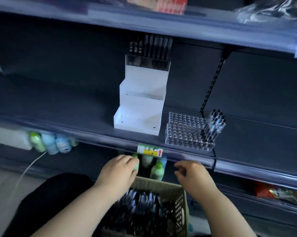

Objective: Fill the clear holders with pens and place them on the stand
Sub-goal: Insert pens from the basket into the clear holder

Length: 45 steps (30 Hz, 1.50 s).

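A white stepped stand point(141, 106) sits on the dark middle shelf. Its top step carries a clear holder point(147, 63) filled with black pens, and the two lower steps are bare. To the right of the stand lies a second clear holder point(187, 132) with many holes; a small bunch of black pens point(212, 127) leans in its right end. Below, a beige perforated basket point(176, 199) holds a heap of black pens point(141, 207). My left hand point(118, 171) hovers over the basket's far edge with fingers loosely bent. My right hand point(192, 175) hangs beside it, fingers loosely curled, holding nothing.
The shelf's front rail carries a green and yellow price label point(150, 150). Green and blue bottles point(50, 142) lie on the lower shelf at left, more bottles point(157, 170) stand behind the basket. A white cable point(28, 170) hangs at left. Red packets point(271, 192) lie at lower right.
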{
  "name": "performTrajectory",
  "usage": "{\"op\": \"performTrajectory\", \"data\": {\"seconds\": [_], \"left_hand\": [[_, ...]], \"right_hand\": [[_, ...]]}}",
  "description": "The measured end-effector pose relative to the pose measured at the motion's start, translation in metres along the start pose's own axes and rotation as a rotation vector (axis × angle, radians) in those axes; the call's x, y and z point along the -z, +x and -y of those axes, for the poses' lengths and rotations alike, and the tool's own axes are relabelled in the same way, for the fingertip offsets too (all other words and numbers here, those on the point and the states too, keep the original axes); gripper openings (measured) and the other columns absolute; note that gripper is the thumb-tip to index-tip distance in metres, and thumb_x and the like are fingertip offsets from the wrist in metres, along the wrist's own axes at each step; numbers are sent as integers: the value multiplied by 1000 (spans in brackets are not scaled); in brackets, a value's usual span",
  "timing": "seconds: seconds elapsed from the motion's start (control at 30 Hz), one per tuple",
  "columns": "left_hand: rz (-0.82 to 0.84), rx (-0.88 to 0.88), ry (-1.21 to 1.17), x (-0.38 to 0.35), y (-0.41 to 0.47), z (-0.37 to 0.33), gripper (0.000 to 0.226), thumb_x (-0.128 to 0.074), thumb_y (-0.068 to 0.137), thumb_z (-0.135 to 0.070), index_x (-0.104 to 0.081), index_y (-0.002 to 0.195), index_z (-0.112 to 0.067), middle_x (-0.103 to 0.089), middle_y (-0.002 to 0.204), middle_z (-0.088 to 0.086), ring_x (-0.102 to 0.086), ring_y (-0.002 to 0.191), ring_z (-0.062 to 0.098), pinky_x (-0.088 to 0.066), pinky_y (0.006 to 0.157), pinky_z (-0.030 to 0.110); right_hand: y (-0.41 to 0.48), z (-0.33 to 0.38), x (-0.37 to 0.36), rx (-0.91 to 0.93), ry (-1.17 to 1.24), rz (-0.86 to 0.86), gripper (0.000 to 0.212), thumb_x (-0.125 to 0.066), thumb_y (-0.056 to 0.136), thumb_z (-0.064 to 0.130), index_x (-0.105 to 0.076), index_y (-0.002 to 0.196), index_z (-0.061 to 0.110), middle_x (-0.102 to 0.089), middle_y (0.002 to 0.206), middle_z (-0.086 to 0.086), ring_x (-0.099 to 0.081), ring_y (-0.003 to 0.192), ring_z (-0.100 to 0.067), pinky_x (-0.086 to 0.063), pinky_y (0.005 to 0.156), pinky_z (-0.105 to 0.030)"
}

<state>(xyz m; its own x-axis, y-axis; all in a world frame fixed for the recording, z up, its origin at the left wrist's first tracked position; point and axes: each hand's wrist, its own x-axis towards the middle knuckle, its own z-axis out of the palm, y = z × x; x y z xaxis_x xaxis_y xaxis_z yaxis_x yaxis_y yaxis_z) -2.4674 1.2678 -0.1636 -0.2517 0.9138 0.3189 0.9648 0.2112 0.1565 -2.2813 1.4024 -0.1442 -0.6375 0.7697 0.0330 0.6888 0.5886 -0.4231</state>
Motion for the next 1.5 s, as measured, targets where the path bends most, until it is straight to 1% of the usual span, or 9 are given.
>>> {"op": "performTrajectory", "data": {"seconds": [0.1,0.17,0.33,0.53,0.73,0.97,1.1,1.2,1.5], "left_hand": [[152,200,-159,-9,-20,8,31,-56,90,-35,-58,119,-27,-60,114,-9,-53,109,13,-48,80,27],[293,225,-186,-19,-30,10,33,-45,95,-36,-49,127,-30,-53,125,-11,-46,118,14,-46,88,30],[531,194,-88,-40,-46,6,29,-42,96,-20,-53,123,-22,-51,127,-2,-51,113,21,-46,89,36],[736,271,23,-72,-62,1,40,-43,89,2,-53,125,-13,-52,127,10,-53,114,28,-44,93,34],[765,359,-39,-89,-60,-1,46,-43,85,10,-51,126,-9,-48,131,11,-52,115,29,-45,97,36],[666,565,-241,-109,-53,-6,30,-41,95,-10,-54,122,-11,-51,128,11,-53,114,28,-43,87,31],[589,676,-253,-121,-50,-7,42,-31,94,-2,-40,135,-12,-41,135,10,-45,124,26,-38,99,33],[608,698,-212,-132,-44,-1,36,-28,98,-6,-46,129,-10,-49,131,11,-51,119,26,-41,95,32],[727,791,-191,-136,-35,7,21,-51,94,-15,-62,112,-12,-64,109,5,-63,100,24,-51,81,31]], "right_hand": [[-19,5,-28,-76,6,92,26,-58,87,24,-64,112,24,-64,104,3,-57,97,-13,-47,80,-24],[-33,10,-48,-137,-31,163,26,-55,87,26,-65,110,25,-65,105,0,-59,96,-18,-47,78,-25],[-63,23,-94,-214,-56,334,27,-55,87,26,-64,112,26,-65,113,-1,-60,102,-20,-49,85,-26],[-71,28,-119,-272,-44,400,26,-53,86,18,-65,109,19,-64,114,-6,-60,102,-22,-49,87,-26],[-64,21,-127,-312,-71,369,25,-53,88,19,-66,109,21,-64,114,-4,-60,104,-23,-48,85,-26],[-49,18,-150,-409,-29,377,27,-57,89,29,-62,113,18,-61,116,-5,-59,103,-24,-48,85,-27],[-36,14,-161,-455,-24,357,27,-57,89,31,-62,111,16,-60,115,-5,-59,101,-24,-49,86,-29],[-25,10,-168,-516,22,337,29,-59,88,34,-60,112,17,-58,117,-4,-58,103,-23,-49,84,-29],[-6,0,-176,-667,128,441,27,-58,86,31,-64,105,13,-66,102,-5,-61,91,-22,-42,69,-22]]}}
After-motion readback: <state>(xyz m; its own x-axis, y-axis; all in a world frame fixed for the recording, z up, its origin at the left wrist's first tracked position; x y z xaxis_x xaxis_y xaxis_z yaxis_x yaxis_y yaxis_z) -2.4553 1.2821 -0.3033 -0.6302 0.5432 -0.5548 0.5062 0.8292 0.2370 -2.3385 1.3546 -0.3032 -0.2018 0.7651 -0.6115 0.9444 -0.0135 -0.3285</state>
